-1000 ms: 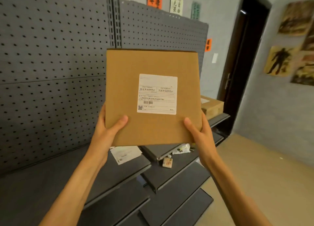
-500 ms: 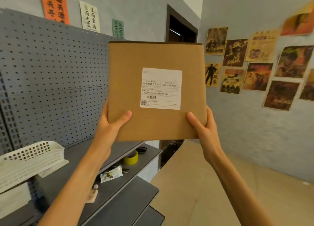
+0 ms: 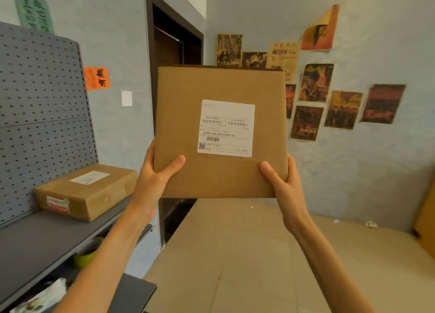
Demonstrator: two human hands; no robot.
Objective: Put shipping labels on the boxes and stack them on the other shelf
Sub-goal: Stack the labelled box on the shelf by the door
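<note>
Now holding the box (image 3: 220,133) up at chest height, upright, label (image 3: 226,127) facing the camera. Left hand (image 3: 155,171) clamped on the lower left corner, thumb on the front face, fingers behind; right hand (image 3: 283,183) clamped likewise on the lower right corner. Box well clear of the shelf (image 3: 35,239), which lies off to the left with a second labelled box (image 3: 87,190) already resting on it.

To carry well: keep both grips low and even, so the flat panel does not tilt or swing. Keep thumbs off the label, as placed now, to avoid lifting an edge. Lower the box flat before setting down, label side up, and square it on whatever stack it joins. Probably still in transit toward the other shelf, which does not appear anywhere.

Hard to tell: box depth, since only the front face shows. Fingers behind the panel hidden. Label print too small to read beyond a barcode and QR mark. Doorway (image 3: 176,49) partly blocked by the box. Lower shelf contents cut off at the bottom left, only a green object and crumpled wrapping showing.
</note>
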